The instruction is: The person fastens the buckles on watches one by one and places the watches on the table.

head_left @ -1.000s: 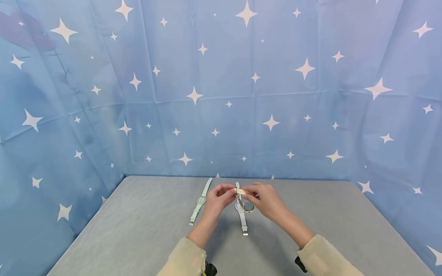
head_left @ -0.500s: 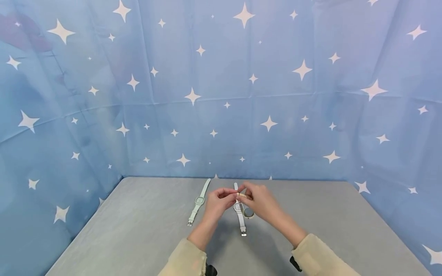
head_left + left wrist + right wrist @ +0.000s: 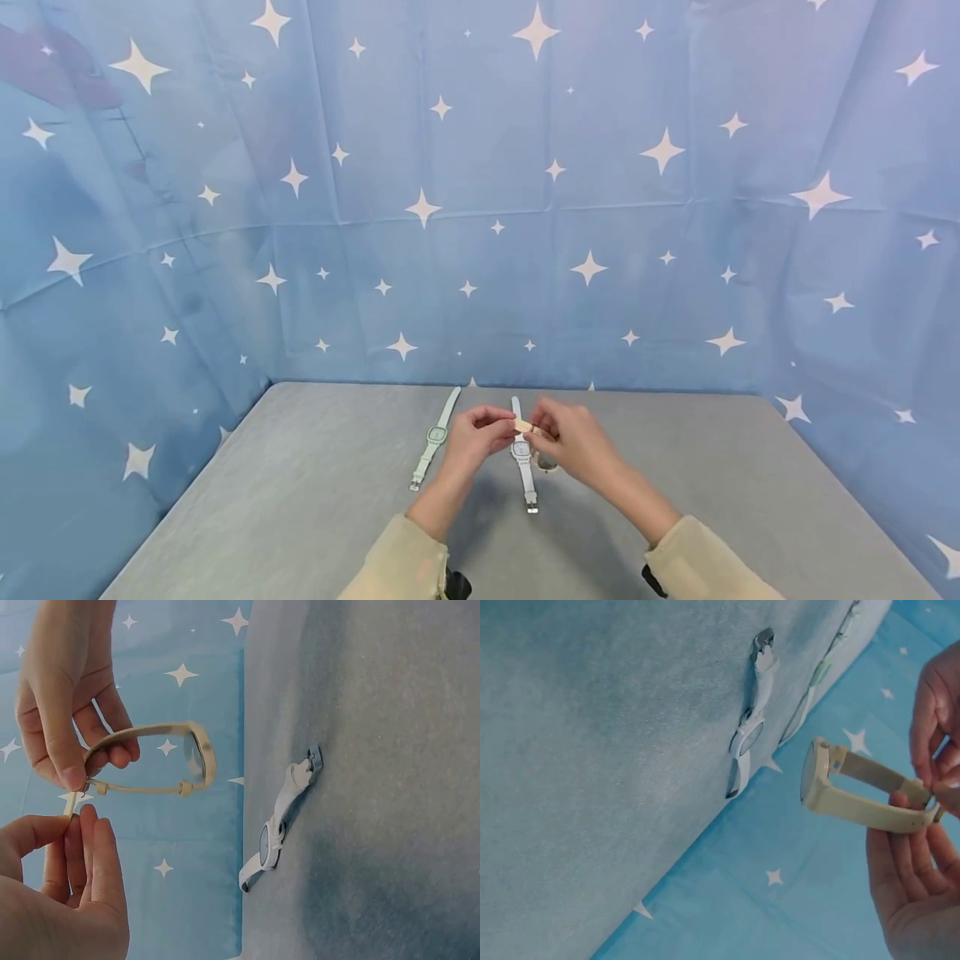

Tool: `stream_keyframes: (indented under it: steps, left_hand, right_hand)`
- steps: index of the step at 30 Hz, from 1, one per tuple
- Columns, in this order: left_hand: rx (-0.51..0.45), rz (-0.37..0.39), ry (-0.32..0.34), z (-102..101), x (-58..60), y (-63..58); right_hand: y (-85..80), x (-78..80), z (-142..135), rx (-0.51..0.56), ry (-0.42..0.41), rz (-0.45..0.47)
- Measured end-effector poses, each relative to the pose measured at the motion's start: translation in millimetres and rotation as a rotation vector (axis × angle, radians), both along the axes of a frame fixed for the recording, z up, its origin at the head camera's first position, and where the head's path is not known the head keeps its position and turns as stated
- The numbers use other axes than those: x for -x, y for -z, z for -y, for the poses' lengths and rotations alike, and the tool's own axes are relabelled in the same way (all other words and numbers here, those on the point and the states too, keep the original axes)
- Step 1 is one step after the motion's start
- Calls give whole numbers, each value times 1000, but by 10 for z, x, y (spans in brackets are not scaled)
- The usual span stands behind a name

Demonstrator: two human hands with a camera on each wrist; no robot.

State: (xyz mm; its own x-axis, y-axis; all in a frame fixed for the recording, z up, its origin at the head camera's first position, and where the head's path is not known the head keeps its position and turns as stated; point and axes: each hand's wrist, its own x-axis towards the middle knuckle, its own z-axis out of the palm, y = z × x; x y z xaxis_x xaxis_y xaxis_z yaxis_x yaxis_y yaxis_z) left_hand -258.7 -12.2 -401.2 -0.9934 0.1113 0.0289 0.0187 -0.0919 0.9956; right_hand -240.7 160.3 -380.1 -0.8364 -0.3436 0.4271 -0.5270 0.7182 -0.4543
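Observation:
A cream wristwatch (image 3: 870, 815) is held above the table between both hands, its strap bent into a closed loop. My left hand (image 3: 471, 437) pinches the strap's tip with thumb and forefinger. My right hand (image 3: 581, 437) grips the strap near the buckle, which the fingers partly cover. In the left wrist view the watch case (image 3: 201, 756) hangs out from the right hand's fingers, away from the left hand. Below the hands, a white watch (image 3: 522, 450) lies flat with its strap stretched out.
Left of the white watch, a pale green watch (image 3: 437, 434) lies unfastened on the grey table (image 3: 300, 500). A blue cloth with white stars (image 3: 480, 167) hangs behind and beside the table.
Both hands stay over the white watch, still holding the cream watch. Its strap tip has turned between the fingers, and the right hand's fingers have shifted along the strap.

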Motion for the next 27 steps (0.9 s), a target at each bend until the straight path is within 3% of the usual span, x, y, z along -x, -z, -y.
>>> stream_keyframes:
  steps: [18,27]
  left_hand:
    - [-68,54,-38,-28,-27,-101]
    - [-139,84,-9,-15,-3,-90]
  right_hand:
    - [22,-52,-19,68,27,-14]
    - [57,-59,-52,75,52,-33]
